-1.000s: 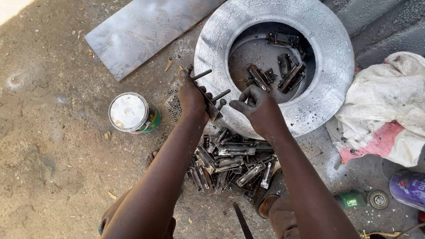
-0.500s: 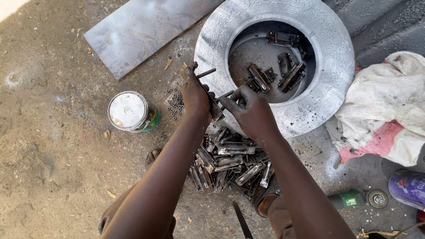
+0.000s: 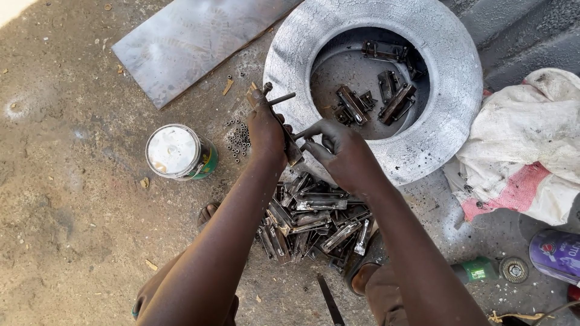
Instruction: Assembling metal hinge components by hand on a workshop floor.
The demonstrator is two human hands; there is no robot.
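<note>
**Hands at the hinge pile**

While the person crouches over the dusty floor, the left hand (image 3: 266, 130) is clamped round a flat metal latch piece (image 3: 289, 140) with a bolt sticking out near its top end. The right hand (image 3: 339, 151) pinches the lower end of that piece with its fingertips (whether it grips a small part there I cannot tell). Just below lies a heap of similar metal pieces (image 3: 314, 220). Beyond the hands sits a silver-painted ring basin (image 3: 441, 130) holding more pieces; a white-lidded tin (image 3: 176, 152) and scattered nuts (image 3: 237, 140) lie to the left.
</note>
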